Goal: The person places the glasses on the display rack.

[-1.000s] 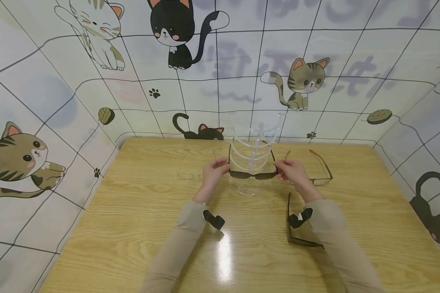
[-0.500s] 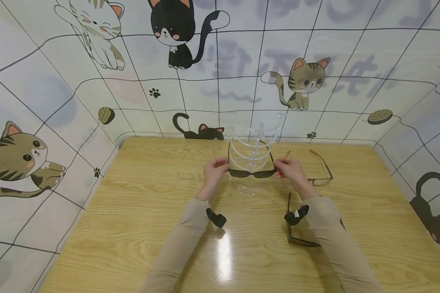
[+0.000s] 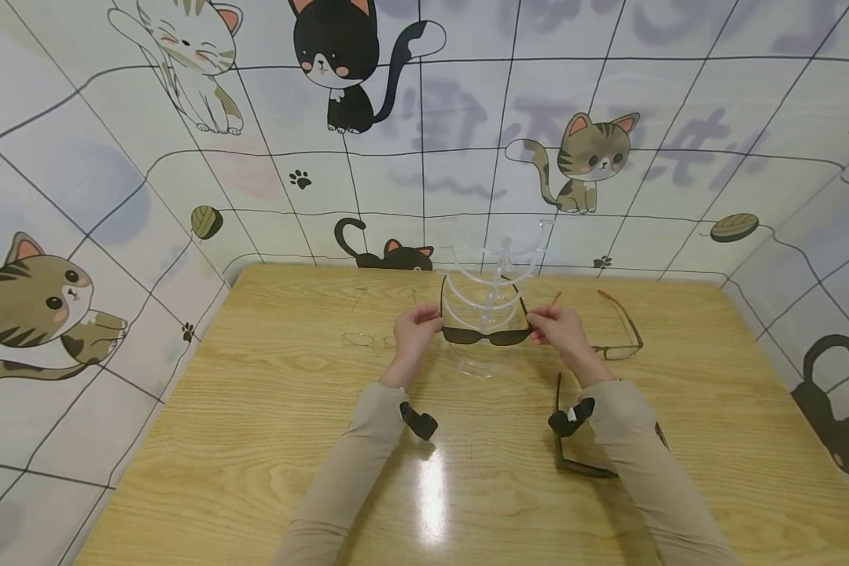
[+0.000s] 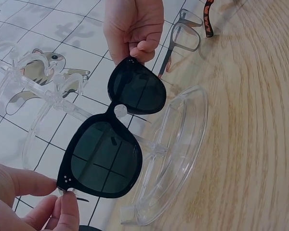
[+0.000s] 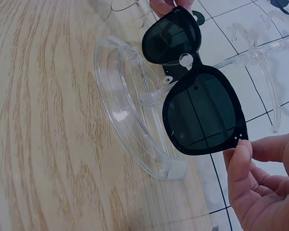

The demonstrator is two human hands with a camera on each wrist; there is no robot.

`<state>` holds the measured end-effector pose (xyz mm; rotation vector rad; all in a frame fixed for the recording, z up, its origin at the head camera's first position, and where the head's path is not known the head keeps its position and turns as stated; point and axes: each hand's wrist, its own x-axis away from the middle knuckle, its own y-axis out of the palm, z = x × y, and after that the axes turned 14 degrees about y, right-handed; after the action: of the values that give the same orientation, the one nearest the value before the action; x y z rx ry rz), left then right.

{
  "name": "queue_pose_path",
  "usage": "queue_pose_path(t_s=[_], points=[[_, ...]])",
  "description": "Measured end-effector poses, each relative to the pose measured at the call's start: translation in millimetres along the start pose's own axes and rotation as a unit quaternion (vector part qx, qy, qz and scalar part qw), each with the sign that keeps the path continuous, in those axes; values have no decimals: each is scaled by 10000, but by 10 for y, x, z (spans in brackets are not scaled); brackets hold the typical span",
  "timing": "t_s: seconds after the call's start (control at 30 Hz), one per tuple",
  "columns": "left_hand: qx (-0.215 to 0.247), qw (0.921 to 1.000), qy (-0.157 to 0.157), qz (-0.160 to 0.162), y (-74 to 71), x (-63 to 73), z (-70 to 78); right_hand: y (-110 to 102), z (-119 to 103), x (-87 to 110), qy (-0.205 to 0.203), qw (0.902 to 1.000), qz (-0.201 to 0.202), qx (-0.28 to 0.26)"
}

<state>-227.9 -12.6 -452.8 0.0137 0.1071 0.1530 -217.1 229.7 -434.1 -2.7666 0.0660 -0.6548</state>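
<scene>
A pair of black sunglasses (image 3: 486, 336) with dark green lenses is held at the lower part of a clear display stand (image 3: 494, 295). My left hand (image 3: 417, 338) pinches the left front corner by the hinge, and my right hand (image 3: 560, 334) pinches the right one. Both temples point back around the stand toward the wall. In the left wrist view, a round clear knob (image 4: 121, 110) of the stand shows at the bridge of the sunglasses (image 4: 106, 154). Below them, the stand's curved clear base (image 5: 127, 106) rests on the table in the right wrist view.
Thin wire-rimmed glasses (image 3: 359, 339) lie left of the stand. Glasses with brown temple tips (image 3: 619, 351) lie to the right, partly behind my right hand. Dark-framed glasses (image 3: 586, 469) lie nearer, partly under my right forearm. A cat-patterned wall (image 3: 460, 181) stands behind the wooden table (image 3: 269, 440).
The sunglasses have shifted very slightly left and up with both hands pinching them. My right forearm has moved a little inward; in the last half second almost nothing differs.
</scene>
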Motion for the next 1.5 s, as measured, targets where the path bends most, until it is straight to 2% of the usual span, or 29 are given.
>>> queue_pose_path(t_s=[0.37,0.6,0.77,1.03,1.3,1.5], points=[[-105,9999,74,4,-31,9,-5,14,-32,63,-13,9999,-46,117],[-248,9996,159,29,-102,18,38,1,-38,152,-118,9996,51,256],[-368,9990,224,-76,-187,45,82,-30,-21,220,-314,9991,151,255],[-339,9982,450,-228,-338,109,138,-33,-16,329,-630,9980,23,73],[-229,9977,585,-239,-520,166,114,24,-32,445,-673,9977,-51,-35],[-512,9963,647,-221,-642,206,123,105,-60,543,-868,9962,-85,-45]])
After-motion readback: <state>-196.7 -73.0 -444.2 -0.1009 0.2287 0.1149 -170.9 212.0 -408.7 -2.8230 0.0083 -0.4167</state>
